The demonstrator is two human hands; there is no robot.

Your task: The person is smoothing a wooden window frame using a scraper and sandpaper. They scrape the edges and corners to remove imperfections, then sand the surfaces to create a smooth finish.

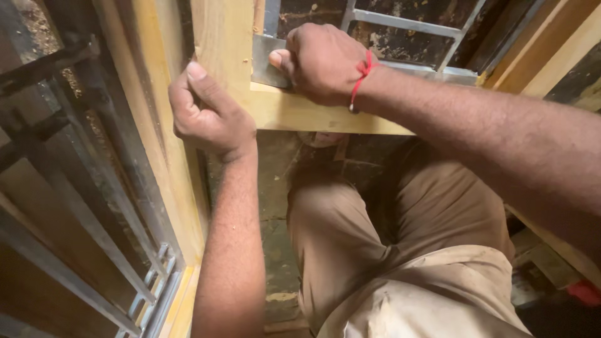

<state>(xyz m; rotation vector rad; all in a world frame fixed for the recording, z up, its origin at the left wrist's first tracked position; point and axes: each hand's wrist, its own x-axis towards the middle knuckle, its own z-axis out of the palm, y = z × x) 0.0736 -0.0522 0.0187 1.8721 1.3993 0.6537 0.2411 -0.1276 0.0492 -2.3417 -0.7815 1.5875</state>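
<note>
hands at upper centre of frame: left hand (210, 112) was wrapped shut around upright wooden post (219, 44); right hand (322, 62) pressed metal square (266, 62) into corner above horizontal rail (313, 116); joint looked assembled, checking unfinished.

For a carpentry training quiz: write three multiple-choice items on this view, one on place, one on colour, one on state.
1. Where does the right hand rest?
A. on the metal square at the corner of the wooden frame
B. on the knee
C. on the floor

2. What colour is the wrist thread?
A. blue
B. red
C. white

3. How is the left hand set?
A. open and flat
B. hanging free
C. closed around the upright wooden piece

Answers: 1 A, the fingers press the grey blade against the joint; 2 B, it shows red against the skin; 3 C, thumb and fingers wrap the wood's edge.
</note>
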